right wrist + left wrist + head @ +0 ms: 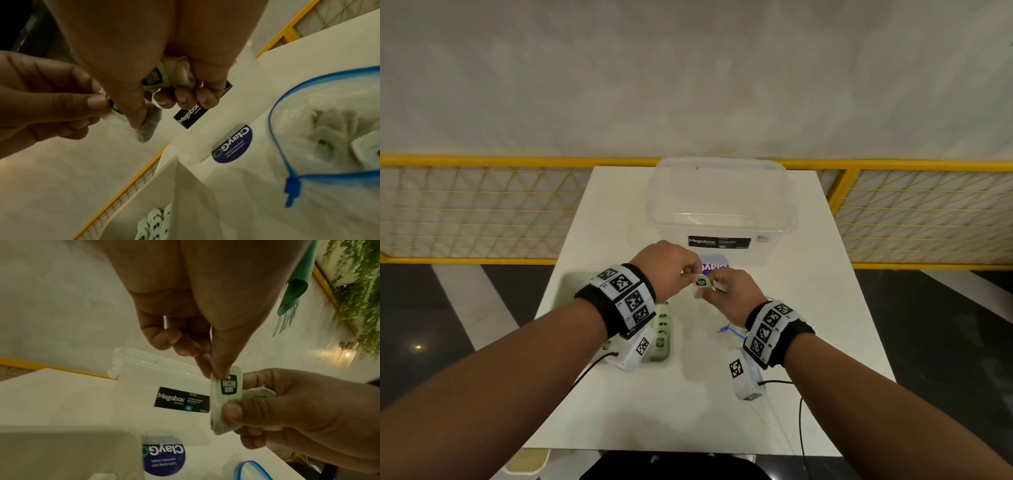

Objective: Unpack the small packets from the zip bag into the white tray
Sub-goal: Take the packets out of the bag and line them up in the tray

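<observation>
Two hands are meeting above the white table [808, 325], both working on the same small packet [702, 282]. Farthest left, partly hidden under the left forearm, the white tray [185, 186] is sitting on the table with a row of pale green packets [661, 330] already lying in it; in the right wrist view a few of them [154, 222] are showing near its corner. Just right of the tray, the left hand [671, 270] is hovering with its fingers curled, thumb and forefinger pinching the upper edge of the packet's green paper tag [230, 386], which is carrying a black label. Its other fingers are folded in toward the palm. Immediately to the right, touching the same packet, the right hand [736, 298] is curling around it: the thumb [232, 412] is pressing on the tag's lower end while the remaining fingers are closing on more packets [179, 71] bunched in the palm. Below and a little right of the right hand, the zip bag [329, 129] is lying on the table with its blue zip edge open and more packets showing inside. Beyond both hands, a clear plastic box [722, 205] with a black label is standing at the far end of the table, and a round dark blue sticker [164, 459] is lying between that box and the hands.
</observation>
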`<state>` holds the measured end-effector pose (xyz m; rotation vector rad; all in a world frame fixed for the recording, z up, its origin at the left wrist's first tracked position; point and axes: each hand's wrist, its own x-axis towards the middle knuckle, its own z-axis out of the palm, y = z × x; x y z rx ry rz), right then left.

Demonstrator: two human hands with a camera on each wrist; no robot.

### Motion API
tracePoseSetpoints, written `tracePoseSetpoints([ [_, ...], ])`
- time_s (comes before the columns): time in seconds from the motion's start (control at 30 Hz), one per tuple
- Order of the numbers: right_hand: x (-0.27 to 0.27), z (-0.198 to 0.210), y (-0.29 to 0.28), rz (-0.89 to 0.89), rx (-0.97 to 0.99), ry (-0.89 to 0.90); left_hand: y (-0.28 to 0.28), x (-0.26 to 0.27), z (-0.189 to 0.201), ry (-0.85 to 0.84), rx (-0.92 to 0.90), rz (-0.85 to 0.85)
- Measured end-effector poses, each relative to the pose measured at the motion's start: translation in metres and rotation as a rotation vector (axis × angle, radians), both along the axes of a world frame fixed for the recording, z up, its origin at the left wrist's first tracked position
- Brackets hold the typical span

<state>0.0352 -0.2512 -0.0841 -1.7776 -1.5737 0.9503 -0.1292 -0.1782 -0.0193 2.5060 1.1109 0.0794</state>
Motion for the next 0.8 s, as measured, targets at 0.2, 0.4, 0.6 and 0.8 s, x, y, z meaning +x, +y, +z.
tracePoseSetpoints([
  [0.2, -0.05, -0.002, 0.012, -0.016, -0.097, 0.104, 0.03, -0.078, 0.014, -0.014, 0.05, 0.118],
  [0.4, -0.085, -0.005, 0.025, -0.054, -0.162, 0.156, 0.059, -0.148, -0.01, 0.36, -0.003, 0.161],
  [0.6, -0.101, -0.009, 0.026, -0.06, -0.177, 0.218, 0.066, -0.16, -0.074, 0.792, -0.196, -0.05],
  [0.8, -0.102, -0.019, 0.02, -0.098, -0.198, 0.335, 0.072, -0.167, -0.125, 0.911, -0.045, -0.064],
])
